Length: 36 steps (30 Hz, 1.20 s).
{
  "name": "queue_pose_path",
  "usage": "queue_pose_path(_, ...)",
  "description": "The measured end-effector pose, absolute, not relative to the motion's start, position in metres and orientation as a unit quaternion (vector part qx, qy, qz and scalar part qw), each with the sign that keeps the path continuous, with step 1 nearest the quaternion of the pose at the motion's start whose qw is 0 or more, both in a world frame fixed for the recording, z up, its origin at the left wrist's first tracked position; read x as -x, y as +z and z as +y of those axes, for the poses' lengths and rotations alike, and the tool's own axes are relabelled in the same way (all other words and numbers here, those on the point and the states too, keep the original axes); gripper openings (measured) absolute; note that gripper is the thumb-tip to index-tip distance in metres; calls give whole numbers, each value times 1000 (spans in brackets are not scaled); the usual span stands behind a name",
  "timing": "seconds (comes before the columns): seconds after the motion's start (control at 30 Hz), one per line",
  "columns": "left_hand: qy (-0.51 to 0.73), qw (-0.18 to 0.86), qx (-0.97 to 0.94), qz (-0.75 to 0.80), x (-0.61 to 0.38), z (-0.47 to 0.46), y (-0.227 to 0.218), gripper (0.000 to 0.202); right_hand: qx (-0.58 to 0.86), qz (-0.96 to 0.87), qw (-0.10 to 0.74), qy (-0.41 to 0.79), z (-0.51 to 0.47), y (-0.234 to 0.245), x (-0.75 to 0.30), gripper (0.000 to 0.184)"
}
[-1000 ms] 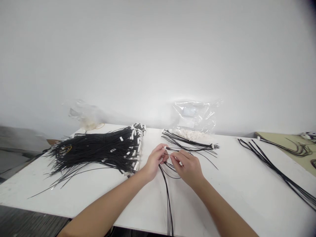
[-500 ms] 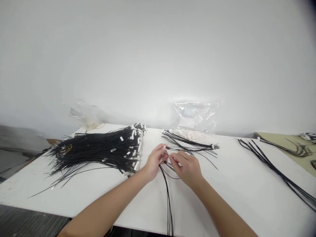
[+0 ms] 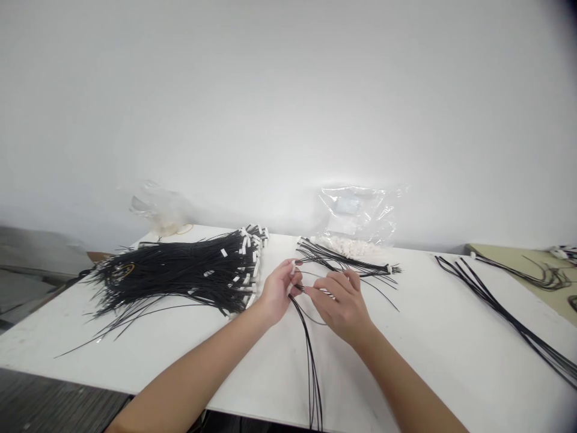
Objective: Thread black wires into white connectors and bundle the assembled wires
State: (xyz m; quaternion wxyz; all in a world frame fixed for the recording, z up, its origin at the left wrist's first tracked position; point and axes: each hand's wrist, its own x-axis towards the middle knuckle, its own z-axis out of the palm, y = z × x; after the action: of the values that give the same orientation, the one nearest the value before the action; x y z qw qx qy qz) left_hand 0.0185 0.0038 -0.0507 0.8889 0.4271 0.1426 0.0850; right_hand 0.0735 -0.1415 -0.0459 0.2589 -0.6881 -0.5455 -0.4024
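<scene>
My left hand (image 3: 278, 293) is closed, pinching a small white connector (image 3: 294, 264) between thumb and fingers. Thin black wires run from around this hand. Several of these black wires (image 3: 311, 361) hang down over the table's front edge. Opposite it, my right hand (image 3: 340, 304) is closed too, its thumb and forefinger pinching black wires close to the left palm. One loose wire bows down between the two hands. Just behind them lies a small bunch of black wires (image 3: 347, 260) with white connectors at its ends.
On the left of the white table (image 3: 180, 361) lies a thick heap of black wires (image 3: 180, 270) with white connectors. A clear plastic bag (image 3: 360, 219) of white connectors leans on the wall. More wires (image 3: 505, 313) lie at the right. Another bag (image 3: 157, 210) stands back left.
My left hand has shifted slightly left with the connector. The right hand has changed its finger pose, with its fingers raised and its pinch lower, at the bunch of wires.
</scene>
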Motion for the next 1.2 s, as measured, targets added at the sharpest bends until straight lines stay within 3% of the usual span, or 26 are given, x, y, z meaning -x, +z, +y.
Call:
queue_pose_path(0.23, 90, 878, -436, 175, -19, 3, -52, 20, 672, -643, 192, -312, -136, -56, -69, 20)
queue_pose_path(0.4, 91, 873, -440, 190, -19, 3, -51, 20, 677, -657, 192, -272, -132, -65, -70, 25)
queue_pose_path(1.2, 75, 889, -412, 187, -21, 5, -54, 19, 671, -619, 247, -325, -129, -67, -76, 22)
